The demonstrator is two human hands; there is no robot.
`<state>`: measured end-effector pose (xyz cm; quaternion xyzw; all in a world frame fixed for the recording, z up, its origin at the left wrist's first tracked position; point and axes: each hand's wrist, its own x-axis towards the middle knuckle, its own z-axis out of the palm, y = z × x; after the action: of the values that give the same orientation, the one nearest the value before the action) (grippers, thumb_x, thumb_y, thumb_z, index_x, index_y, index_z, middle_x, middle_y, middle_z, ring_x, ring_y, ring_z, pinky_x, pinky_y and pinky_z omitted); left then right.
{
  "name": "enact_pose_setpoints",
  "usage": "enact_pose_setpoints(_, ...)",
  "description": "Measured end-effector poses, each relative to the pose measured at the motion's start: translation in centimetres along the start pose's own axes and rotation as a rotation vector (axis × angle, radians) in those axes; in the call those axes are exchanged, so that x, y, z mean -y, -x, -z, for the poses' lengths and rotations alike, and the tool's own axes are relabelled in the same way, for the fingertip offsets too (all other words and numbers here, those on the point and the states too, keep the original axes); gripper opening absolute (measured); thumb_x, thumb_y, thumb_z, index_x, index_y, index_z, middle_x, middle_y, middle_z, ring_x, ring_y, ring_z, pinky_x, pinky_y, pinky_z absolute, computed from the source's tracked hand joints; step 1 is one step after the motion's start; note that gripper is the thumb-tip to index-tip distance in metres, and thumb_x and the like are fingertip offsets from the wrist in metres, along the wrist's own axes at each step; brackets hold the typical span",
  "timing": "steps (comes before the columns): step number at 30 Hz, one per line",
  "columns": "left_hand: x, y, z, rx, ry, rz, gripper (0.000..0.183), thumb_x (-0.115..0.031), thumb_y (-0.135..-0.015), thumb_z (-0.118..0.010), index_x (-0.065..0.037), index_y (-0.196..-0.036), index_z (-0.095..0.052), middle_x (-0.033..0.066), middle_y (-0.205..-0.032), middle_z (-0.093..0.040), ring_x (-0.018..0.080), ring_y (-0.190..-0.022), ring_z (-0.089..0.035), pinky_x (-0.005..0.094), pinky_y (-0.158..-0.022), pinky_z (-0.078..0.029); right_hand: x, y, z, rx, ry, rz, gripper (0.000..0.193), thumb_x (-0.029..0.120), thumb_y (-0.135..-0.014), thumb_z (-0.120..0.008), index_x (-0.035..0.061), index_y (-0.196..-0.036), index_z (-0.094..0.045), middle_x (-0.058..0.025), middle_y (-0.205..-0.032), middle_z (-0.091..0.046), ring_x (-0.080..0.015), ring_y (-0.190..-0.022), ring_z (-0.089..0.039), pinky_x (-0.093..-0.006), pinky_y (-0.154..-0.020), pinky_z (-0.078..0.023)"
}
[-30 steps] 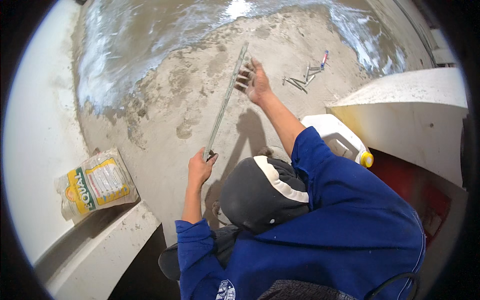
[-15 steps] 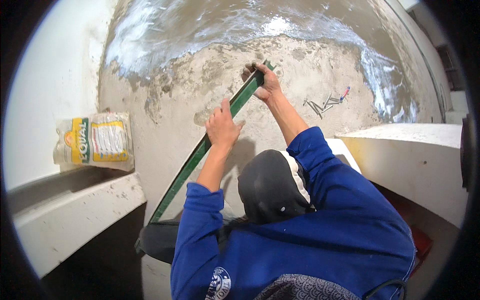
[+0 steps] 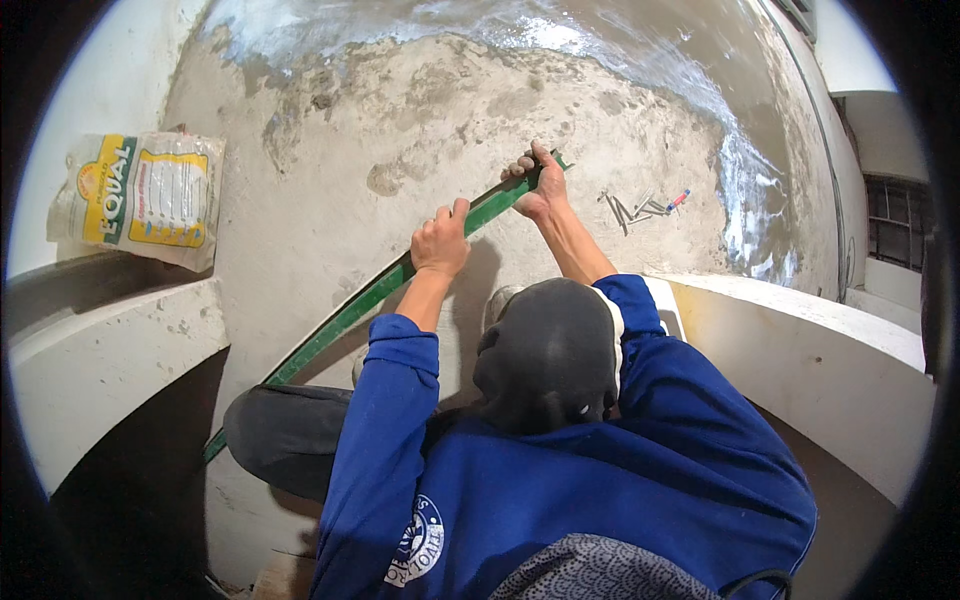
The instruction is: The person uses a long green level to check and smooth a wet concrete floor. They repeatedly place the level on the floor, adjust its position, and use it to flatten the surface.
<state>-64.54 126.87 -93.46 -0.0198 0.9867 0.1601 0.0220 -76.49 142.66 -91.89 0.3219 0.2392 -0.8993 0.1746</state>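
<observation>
1. Right, both hands are on the straightedge (image 3: 400, 280), a long green bar lying slantwise over the floor (image 3: 300, 200).
2. Left hand (image 3: 441, 240) is clamped on it at mid-length, fingers curled over the top edge.
3. Right hand (image 3: 535, 182) is wrapped tight round the far end, knuckles up.
4. Look of it: narrow, flat-faced, dark green, running from the lower left near the step (image 3: 110, 350) up to the far hand; its near end drops out of sight by the knee (image 3: 285, 435).
5. Handling, I'd say: stiff and fairly light, likely hollow metal, so it should not sag between two grips. The bend in it looks like lens curve only.
6. Best hold seems to be just this, two hands well apart, one at the end, one at the middle, so the long bar does not swing.
7. Wet sheen shows on the far floor; the patch under the bar is rough and matt, so it may drag rather than slip.
8. Off to the side: a bag (image 3: 140, 195) against the wall at left, and small tools (image 3: 645, 208) near the right hand.
</observation>
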Motion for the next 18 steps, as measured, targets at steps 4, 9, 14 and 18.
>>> enact_pose_setpoints(4, 0.7, 0.1, -1.1, -0.038, 0.027, -0.007, 0.033, -0.011, -0.078, -0.064, -0.019, -0.106, -0.048, 0.0068, -0.086, -0.059, 0.0303, -0.071, -0.068, 0.0437, -0.059, -0.055, -0.5, 0.1, -0.1, -0.018, -0.005, 0.0, 0.026, 0.028, -0.096, -0.06, 0.0144, -0.076, -0.051, 0.0014, -0.058, -0.046, -0.0178, -0.057, -0.046, -0.0375, -0.067, -0.044)
enact_pose_setpoints(9, 1.1, -0.3, -1.4, 0.018, 0.04, 0.004, 0.034, -0.012, -0.078, -0.061, -0.019, -0.109, -0.049, 0.0073, -0.089, -0.061, 0.0311, -0.074, -0.068, 0.0442, -0.061, -0.055, -1.0, -0.5, 0.5, -0.045, 0.016, 0.035, 0.025, 0.026, -0.096, -0.06, 0.0134, -0.076, -0.051, 0.001, -0.059, -0.046, -0.0171, -0.058, -0.046, -0.0374, -0.067, -0.043)
enact_pose_setpoints(14, 0.7, 0.2, -0.8, 0.035, 0.108, -0.005, 0.034, -0.015, -0.079, -0.061, -0.013, -0.111, -0.051, 0.0109, -0.093, -0.064, 0.0307, -0.076, -0.068, 0.0431, -0.064, -0.056, -0.2, -2.6, 2.9, -0.037, -0.027, -0.041, 0.026, 0.023, -0.094, -0.057, 0.0114, -0.073, -0.05, 0.0009, -0.063, -0.045, -0.0167, -0.061, -0.045, -0.0367, -0.071, -0.044)
enact_pose_setpoints(18, 0.5, 0.6, -0.6, 0.002, 0.151, 0.0, 0.029, -0.014, -0.079, -0.062, -0.009, -0.106, -0.054, 0.0132, -0.086, -0.064, 0.0317, -0.076, -0.069, 0.0446, -0.064, -0.054, 1.4, -4.0, 5.1, 0.076, 0.043, -0.097, 0.03, 0.035, -0.092, -0.057, 0.0078, -0.082, -0.063, -0.0072, -0.077, -0.063, -0.0253, -0.077, -0.058, -0.045, -0.085, -0.047)
